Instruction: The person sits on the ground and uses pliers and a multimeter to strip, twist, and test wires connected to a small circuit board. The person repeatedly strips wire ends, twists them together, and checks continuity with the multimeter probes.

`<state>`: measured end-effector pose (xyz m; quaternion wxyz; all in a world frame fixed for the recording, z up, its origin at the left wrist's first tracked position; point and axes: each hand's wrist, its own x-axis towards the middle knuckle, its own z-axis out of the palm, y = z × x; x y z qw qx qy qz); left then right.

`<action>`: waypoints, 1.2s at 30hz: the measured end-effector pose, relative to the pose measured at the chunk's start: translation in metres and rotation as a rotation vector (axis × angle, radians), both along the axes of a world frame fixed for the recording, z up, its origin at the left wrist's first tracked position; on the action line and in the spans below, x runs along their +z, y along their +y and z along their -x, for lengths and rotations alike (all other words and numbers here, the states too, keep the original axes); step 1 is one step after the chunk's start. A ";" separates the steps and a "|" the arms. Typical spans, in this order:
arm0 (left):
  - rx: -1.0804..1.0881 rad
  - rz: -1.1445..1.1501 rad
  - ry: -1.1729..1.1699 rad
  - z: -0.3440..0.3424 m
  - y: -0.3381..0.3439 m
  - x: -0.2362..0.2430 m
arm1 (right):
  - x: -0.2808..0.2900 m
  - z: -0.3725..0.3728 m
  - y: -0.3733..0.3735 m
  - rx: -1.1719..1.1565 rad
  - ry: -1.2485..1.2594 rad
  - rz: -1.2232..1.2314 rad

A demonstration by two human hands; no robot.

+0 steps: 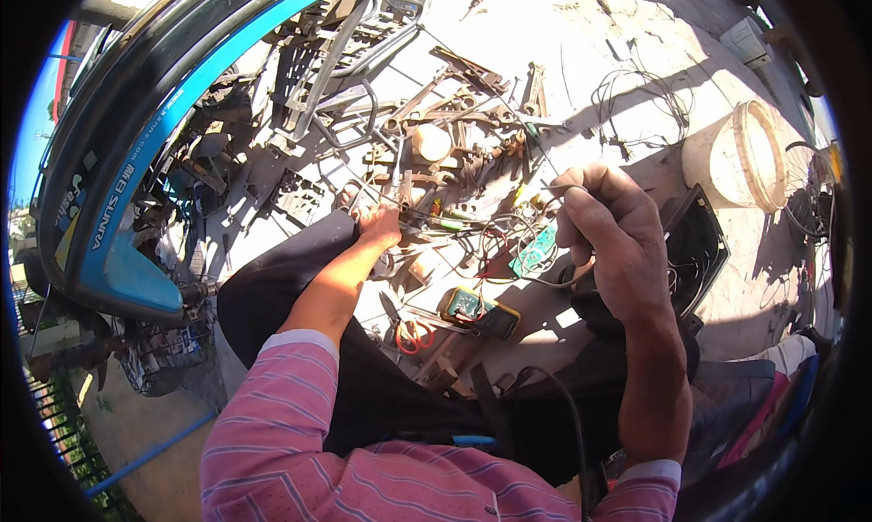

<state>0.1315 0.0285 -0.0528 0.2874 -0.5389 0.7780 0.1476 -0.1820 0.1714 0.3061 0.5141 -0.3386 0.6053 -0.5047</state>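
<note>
My right hand (618, 236) is raised, closed in a pinch on what looks like a thin wire (553, 188); its short end pokes out beyond the fingertips. Lower and farther left, my left hand (378, 226) reaches down beside my dark-trousered knee. Its fingers are curled among tools and cables, and what they grip is hard to make out. Between the hands lies a green circuit board (536, 252) with tangled leads. Nearer me are a yellow-edged multimeter (480, 311) and orange-handled scissors (415, 335).
Several rusty wrenches (472, 163) are heaped ahead, around a round pale object (431, 144). A blue and black vehicle panel (136, 268) arches along the left. At right stand a whitish bucket (734, 157) and a black plastic tray (704, 249). Loose cable (640, 104) lies beyond.
</note>
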 end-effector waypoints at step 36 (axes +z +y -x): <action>0.542 -0.747 1.627 0.044 0.090 0.303 | -0.009 -0.023 0.006 -0.024 -0.104 0.206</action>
